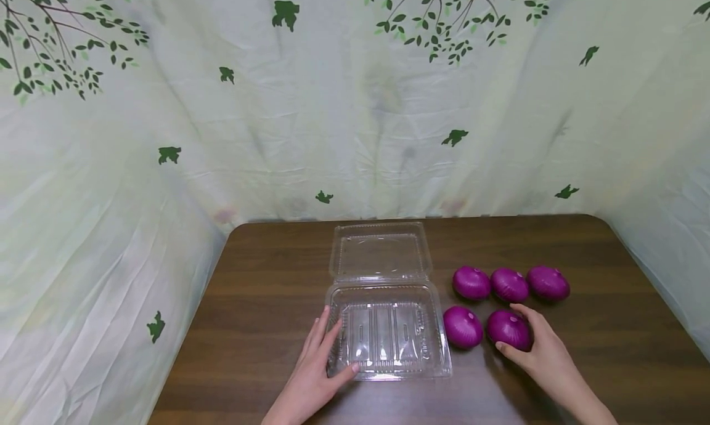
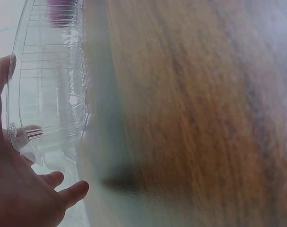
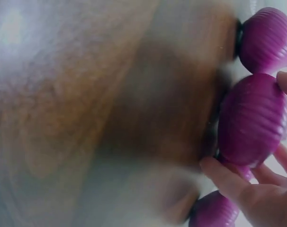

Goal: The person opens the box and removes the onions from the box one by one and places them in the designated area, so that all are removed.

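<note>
A clear plastic clamshell container (image 1: 383, 366) lies with its lid (image 1: 383, 228) folded back behind it. My left hand (image 1: 313, 369) rests spread at its front left corner, fingers along the left rim and thumb at the front rim. In the left wrist view the thumb (image 2: 4, 71) overlaps the container wall (image 2: 49, 85), with other fingers spread beyond it. My right hand (image 1: 546, 351) holds the front right purple onion (image 1: 507, 327), thumb on its near side and fingers round its far side. The right wrist view shows that onion (image 3: 252, 120) between thumb and fingers.
Another purple onion (image 1: 463, 327) stands between the held one and the container. Behind them three more onions form a row: left (image 1: 471, 283), middle (image 1: 509, 284) and right (image 1: 548, 283). The brown wooden table (image 1: 266, 289) ends at a leaf-patterned white curtain (image 1: 344, 105).
</note>
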Tool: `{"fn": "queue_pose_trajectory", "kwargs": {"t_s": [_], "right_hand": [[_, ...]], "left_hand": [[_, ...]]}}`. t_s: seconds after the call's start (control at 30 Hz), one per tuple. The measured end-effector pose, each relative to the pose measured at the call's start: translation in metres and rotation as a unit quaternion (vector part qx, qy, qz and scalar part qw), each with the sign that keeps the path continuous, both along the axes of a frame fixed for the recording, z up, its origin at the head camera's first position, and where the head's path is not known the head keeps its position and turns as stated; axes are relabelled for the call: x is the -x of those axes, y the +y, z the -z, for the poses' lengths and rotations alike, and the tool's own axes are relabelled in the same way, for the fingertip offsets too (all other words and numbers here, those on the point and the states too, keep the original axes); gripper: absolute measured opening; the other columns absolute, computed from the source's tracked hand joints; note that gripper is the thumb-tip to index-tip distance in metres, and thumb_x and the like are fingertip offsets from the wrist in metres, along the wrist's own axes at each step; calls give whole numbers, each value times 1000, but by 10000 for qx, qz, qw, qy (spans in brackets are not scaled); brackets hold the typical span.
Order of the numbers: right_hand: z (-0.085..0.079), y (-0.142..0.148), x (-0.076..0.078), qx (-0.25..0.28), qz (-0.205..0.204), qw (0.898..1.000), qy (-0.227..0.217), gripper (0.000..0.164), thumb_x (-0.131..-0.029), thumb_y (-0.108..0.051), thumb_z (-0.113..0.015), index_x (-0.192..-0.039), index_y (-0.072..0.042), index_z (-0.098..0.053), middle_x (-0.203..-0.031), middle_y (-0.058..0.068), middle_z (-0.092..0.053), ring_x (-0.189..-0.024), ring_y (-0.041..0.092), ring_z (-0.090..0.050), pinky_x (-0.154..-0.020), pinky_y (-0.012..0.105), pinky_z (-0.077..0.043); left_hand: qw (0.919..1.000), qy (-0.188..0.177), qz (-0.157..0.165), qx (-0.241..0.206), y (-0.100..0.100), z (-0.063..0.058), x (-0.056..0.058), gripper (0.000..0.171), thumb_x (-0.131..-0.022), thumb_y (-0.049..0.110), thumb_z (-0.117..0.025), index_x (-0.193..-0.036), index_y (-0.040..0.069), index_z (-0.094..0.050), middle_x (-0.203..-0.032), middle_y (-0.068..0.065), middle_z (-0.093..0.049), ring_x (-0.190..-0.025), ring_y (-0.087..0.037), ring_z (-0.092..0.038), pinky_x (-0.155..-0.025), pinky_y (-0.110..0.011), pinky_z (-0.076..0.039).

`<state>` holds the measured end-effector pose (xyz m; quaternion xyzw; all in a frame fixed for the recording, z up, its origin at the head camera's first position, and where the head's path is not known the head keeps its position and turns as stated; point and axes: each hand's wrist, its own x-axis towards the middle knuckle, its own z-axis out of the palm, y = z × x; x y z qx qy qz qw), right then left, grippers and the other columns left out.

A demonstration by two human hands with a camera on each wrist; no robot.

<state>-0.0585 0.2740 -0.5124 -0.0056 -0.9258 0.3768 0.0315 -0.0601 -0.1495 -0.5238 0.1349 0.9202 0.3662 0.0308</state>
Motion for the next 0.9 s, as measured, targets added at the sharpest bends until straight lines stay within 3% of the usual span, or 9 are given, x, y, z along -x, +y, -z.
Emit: {"fn": "queue_pose_trajectory", "kwargs": {"t_s": [0.23,0.5,0.9], "right_hand": [[0,0,-1,-166,-90,9996,220,64,-82,-30,-81,-134,-8,-51,-135,18,-50,-121,39,-48,-90,58,-42],[2,-1,5,-88,28,9999,82,70,-84,-35,-79,-140,-8,-47,-134,21,-49,-118,42,-52,-88,59,-46],[2,-2,5,313,86,9988,-372,77,-85,-37,-78,-144,-4,-41,-139,25,-44,-117,43,-55,-88,47,-52]], "left_hand": [[10000,84,-11,20,0,1,0,86,-85,52,-72,-153,14,-37,-165,4,-2,-146,-40,-11,-101,-74,-25],[10000,-21,-8,-21,1,1,0,87,-83,52,-73,-153,16,-36,-165,8,-1,-148,-36,-9,-103,-73,-24],[10000,21,26,-66,1,1,0,86,-85,52,-72,-154,15,-35,-165,5,0,-147,-40,-9,-101,-74,-25]]}}
